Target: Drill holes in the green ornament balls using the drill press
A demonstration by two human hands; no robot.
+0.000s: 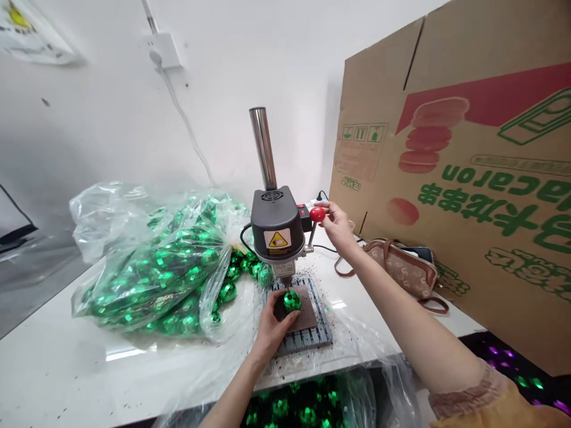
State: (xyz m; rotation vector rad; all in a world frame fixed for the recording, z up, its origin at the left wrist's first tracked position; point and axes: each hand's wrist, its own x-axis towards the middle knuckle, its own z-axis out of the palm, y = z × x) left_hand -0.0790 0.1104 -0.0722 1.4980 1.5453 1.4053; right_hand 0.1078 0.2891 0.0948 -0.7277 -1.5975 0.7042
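A small black bench drill press (275, 223) with a steel column stands in the middle of the table. My left hand (273, 324) has its thumb and fingers closed round a shiny green mirrored ball (292, 301), holding it on a brown board (307, 315) directly under the drill chuck (285, 282). The board lies on the drill's grey slotted base (319, 336). Whether the bit touches the ball I cannot tell. At the drill's right side my right hand (338, 226) grips the red knob (317, 214) of the feed lever.
A clear plastic bag (165, 279) of green balls lies left, several spilling from its mouth. More green balls (294, 407) sit below the table's front edge. A patterned handbag (401, 270) rests right, before a large cardboard box (446, 178). Dark shavings dot the white table (57, 362).
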